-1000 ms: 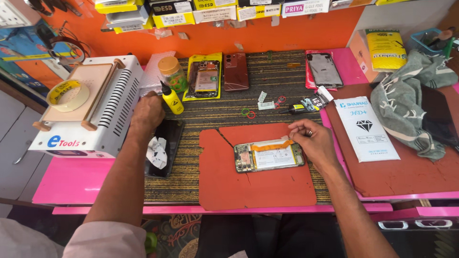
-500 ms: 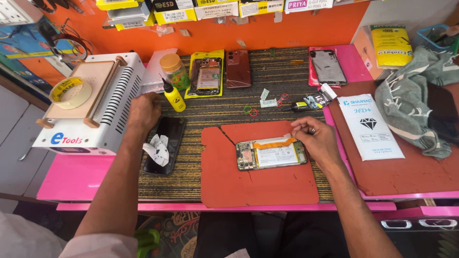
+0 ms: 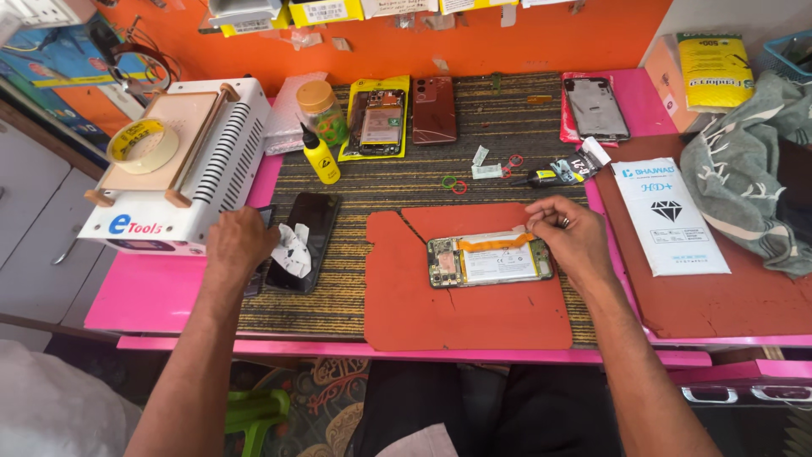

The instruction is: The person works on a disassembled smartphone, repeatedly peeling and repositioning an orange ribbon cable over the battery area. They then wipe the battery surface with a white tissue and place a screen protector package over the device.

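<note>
Head view: right hand (image 3: 573, 241) fingers pinch opened phone (image 3: 489, 261); left hand (image 3: 239, 245) grips white tissue (image 3: 293, 250).

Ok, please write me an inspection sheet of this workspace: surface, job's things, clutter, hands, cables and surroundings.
Surface: pink bench with a striped mat and a red pad on it.
Job's things: opened phone lies flat on the red pad; black phone screen with a crumpled white wipe on it.
Clutter: yellow bottle, jar, phone parts, white packet, grey cloth.
Hands: left hand beside the wipe; right hand at the opened phone's upper right edge.
Cables: dark wires behind the white machine.
Surroundings: orange wall, tape roll on the machine.
</note>
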